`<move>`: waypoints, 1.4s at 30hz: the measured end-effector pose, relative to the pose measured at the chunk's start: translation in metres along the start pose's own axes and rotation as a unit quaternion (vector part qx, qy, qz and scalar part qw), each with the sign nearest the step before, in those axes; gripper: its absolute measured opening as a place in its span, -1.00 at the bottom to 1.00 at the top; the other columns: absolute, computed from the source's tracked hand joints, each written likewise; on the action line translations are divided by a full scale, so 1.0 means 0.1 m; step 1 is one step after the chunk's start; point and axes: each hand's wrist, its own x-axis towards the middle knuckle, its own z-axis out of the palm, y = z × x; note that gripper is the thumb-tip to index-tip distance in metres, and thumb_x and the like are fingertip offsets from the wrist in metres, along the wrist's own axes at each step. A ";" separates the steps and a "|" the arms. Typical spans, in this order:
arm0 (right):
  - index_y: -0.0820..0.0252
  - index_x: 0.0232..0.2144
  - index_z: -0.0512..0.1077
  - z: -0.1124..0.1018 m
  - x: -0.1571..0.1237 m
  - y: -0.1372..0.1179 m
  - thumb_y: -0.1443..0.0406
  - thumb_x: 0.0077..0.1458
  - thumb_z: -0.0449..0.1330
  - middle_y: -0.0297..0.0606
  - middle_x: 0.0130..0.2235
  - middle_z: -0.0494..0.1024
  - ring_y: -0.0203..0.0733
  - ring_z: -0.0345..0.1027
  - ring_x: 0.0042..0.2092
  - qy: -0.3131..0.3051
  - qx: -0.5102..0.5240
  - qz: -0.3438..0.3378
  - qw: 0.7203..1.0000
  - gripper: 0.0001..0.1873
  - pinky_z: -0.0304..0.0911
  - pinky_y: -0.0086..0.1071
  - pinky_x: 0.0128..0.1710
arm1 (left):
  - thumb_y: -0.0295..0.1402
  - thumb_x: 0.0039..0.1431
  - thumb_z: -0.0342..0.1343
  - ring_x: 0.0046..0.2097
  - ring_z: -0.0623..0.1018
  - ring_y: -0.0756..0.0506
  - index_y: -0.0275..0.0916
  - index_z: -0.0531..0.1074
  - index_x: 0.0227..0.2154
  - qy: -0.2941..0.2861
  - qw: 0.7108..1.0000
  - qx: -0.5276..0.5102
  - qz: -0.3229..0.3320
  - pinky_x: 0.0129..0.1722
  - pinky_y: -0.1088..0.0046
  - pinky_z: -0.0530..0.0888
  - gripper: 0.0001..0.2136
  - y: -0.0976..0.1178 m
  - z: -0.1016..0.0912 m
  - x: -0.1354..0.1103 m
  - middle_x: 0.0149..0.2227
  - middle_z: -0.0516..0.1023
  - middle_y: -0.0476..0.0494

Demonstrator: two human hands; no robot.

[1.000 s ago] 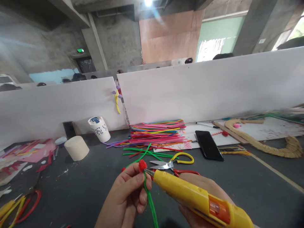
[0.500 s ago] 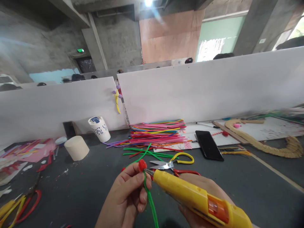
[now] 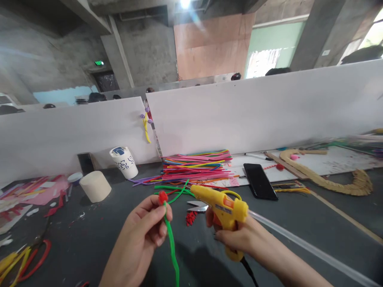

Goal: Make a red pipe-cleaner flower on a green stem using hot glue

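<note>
My left hand pinches a green pipe cleaner just below a small red pompom at its top end. My right hand grips a yellow glue gun by its handle, upright, with its nozzle pointing left and a short gap from the pompom. A clear glue stick trails out of the gun's back to the right. Behind the gun lie small scissors and a red fuzzy piece on the dark table.
A pile of coloured pipe cleaners lies ahead, a black phone to its right. A paper cup and a cream cylinder stand at the left. White partition boards close the back. A braided straw shape lies at right.
The glue gun has drawn back from the pompom and turned upright, its nozzle now clear of it. My left hand shifted left with the pipe cleaner.
</note>
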 end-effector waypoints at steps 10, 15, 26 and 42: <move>0.20 -0.31 0.51 0.38 -0.08 0.21 0.23 -0.05 0.20 -0.31 -0.34 0.50 -0.22 0.35 -0.31 -0.107 0.061 0.192 0.974 -0.77 0.26 -0.45 -0.34 | -0.42 -0.15 0.35 -0.58 0.31 0.13 -0.28 0.53 -0.54 0.039 0.996 0.031 0.079 -0.64 0.72 0.30 -0.89 0.22 -0.23 0.02 -0.55 0.46 0.01; 0.24 -0.49 0.51 0.72 -0.24 0.37 0.27 0.08 0.05 -0.38 -0.59 0.43 -0.34 0.27 -0.60 -0.186 -0.026 0.242 0.952 -0.72 0.15 -0.54 -0.62 | -0.43 -0.16 0.34 -0.62 0.29 0.15 -0.28 0.51 -0.54 0.042 0.996 0.030 0.075 -0.67 0.74 0.26 -0.88 0.30 -0.29 0.01 -0.57 0.43 0.05; 0.25 -0.55 0.52 0.56 0.02 0.21 0.17 0.25 0.09 -0.15 -0.50 0.55 -0.09 0.49 -0.37 -0.230 -0.355 0.113 0.899 -0.58 0.28 -0.36 -0.39 | -0.42 -0.21 0.33 -0.66 0.26 0.16 -0.25 0.49 -0.59 0.037 0.996 0.056 0.055 -0.71 0.72 0.23 -0.89 0.36 -0.37 -0.02 -0.61 0.40 0.06; 0.20 -0.01 0.38 0.64 0.50 0.65 0.22 0.26 0.15 -0.16 0.02 0.44 -0.11 0.41 -0.06 -0.259 -0.405 -0.037 0.876 -0.71 0.38 -0.13 -0.08 | -0.41 -0.18 0.30 -0.67 0.29 0.17 -0.26 0.50 -0.56 0.017 0.998 0.056 0.019 -0.69 0.74 0.22 -0.91 0.26 -0.24 0.03 -0.61 0.46 0.05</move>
